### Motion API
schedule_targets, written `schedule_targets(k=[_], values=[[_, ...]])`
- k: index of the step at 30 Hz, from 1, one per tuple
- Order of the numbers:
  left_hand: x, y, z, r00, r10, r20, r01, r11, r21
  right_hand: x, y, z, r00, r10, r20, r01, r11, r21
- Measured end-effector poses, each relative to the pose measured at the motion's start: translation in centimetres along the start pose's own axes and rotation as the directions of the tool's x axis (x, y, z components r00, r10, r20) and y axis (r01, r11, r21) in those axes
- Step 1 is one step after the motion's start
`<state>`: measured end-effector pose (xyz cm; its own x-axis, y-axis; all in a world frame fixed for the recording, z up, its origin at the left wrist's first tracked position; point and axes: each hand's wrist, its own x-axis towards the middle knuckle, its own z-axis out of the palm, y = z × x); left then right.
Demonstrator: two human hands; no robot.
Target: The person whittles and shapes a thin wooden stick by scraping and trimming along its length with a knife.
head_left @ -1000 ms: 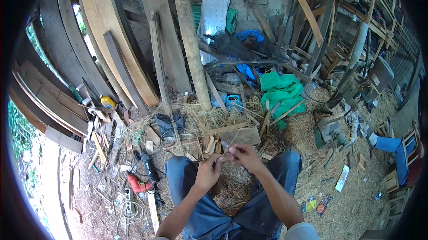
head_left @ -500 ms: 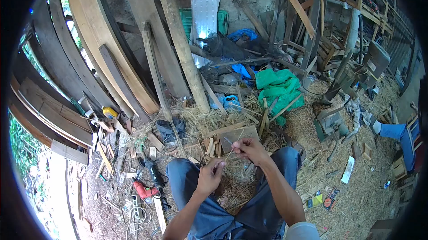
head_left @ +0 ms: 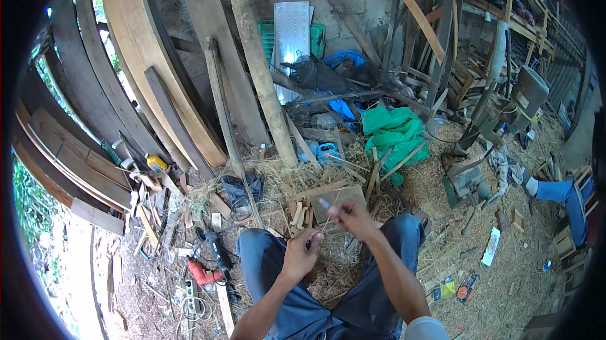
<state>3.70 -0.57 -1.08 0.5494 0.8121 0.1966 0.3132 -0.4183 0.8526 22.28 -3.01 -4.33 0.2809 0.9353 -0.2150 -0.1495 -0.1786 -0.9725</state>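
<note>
Between my knees, my left hand [head_left: 302, 254] is closed, thumb against fingers, on a thin pale stick [head_left: 326, 225] that rises toward the other hand. My right hand [head_left: 355, 219], a little higher and to the right, is closed on what looks like a small knife; its short pale blade [head_left: 324, 203] points up and left, blurred by motion. Its handle is hidden in the fingers. Just beyond the hands lies a flat board [head_left: 355, 195], with several small wood blocks [head_left: 300, 214] by its left edge.
On the left lie a red drill [head_left: 203, 273], a dark angle grinder [head_left: 218, 253] and a white power strip [head_left: 190, 296]. Long planks [head_left: 164, 87] lean at the back left. A green sack [head_left: 394, 135] lies ahead. At right, a person's leg [head_left: 555, 191] shows.
My right hand has moved slightly right and down, away from my left hand, and the blade has shifted with it. The left hand has barely moved. The view has tilted slightly upward.
</note>
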Motion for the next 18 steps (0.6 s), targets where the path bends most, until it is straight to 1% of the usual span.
schedule_targets(k=[1,3,4,5,7,8,9,11,12,13,14,15,16,17,18], values=[[0.0,-0.3,0.1,1.0,-0.006,-0.008,0.006,1.0,0.008,-0.5,0.1,0.8,1.0,-0.005,0.005,0.005,1.0,-0.004],[0.0,-1.1,0.2,1.0,-0.014,-0.023,0.014,1.0,0.018,-1.5,0.0,2.1,0.998,-0.011,0.055,0.007,0.998,0.066],[-0.2,-1.5,0.2,0.999,0.014,-0.037,-0.015,1.0,-0.008,0.0,0.8,0.8,0.995,-0.069,-0.069,0.069,0.998,-0.009],[-0.6,-1.8,0.2,0.998,0.038,-0.043,-0.039,0.999,-0.033,0.8,1.9,-0.3,0.996,-0.06,-0.072,0.06,0.998,-0.003],[-1.1,-0.8,0.0,1.0,0.008,-0.013,-0.008,1.0,-0.012,1.7,0.5,-1.7,0.998,-0.044,-0.045,0.048,0.995,0.09],[-0.9,-0.5,-0.1,1.0,-0.012,0.004,0.012,1.0,0.012,1.1,0.6,-0.6,0.997,-0.019,-0.077,0.026,0.995,0.094],[-0.7,-0.7,-0.2,1.0,-0.005,-0.001,0.005,1.0,0.009,0.7,0.7,-0.2,0.997,-0.026,-0.077,0.033,0.996,0.088],[-0.7,-1.5,-0.5,0.999,-0.036,0.005,0.036,0.998,0.045,0.0,1.1,0.5,0.996,0.084,0.012,-0.085,0.989,0.123],[-0.9,-1.5,-0.7,0.999,-0.044,0.003,0.044,0.998,0.045,0.1,0.2,-0.1,0.995,0.099,-0.032,-0.094,0.988,0.12],[-1.1,-1.3,-0.9,1.0,-0.015,0.008,0.015,0.999,0.04,0.6,0.3,-0.8,0.994,0.105,-0.03,-0.1,0.987,0.122],[-1.2,-1.1,-1.0,1.0,0.018,0.012,-0.018,0.999,0.035,1.3,0.6,-1.6,0.996,0.092,0.011,-0.092,0.973,0.212],[-1.3,-0.8,-1.2,1.0,0.018,0.012,-0.019,0.999,0.034,1.7,0.4,-2.2,0.996,0.071,0.051,-0.083,0.951,0.297],[-1.6,-0.5,-1.4,1.0,-0.007,0.01,0.007,1.0,0.014,1.9,0.3,-2.6,0.997,0.074,-0.03,-0.065,0.971,0.232],[-1.8,-0.4,-1.6,0.999,-0.034,0.008,0.034,0.999,-0.006,2.1,0.1,-3.4,0.997,0.073,-0.027,-0.065,0.971,0.232],[-2.0,-0.9,-1.9,0.999,-0.033,0.004,0.033,0.999,-0.005,2.1,-0.5,-4.3,0.986,0.076,-0.145,-0.038,0.967,0.252]])
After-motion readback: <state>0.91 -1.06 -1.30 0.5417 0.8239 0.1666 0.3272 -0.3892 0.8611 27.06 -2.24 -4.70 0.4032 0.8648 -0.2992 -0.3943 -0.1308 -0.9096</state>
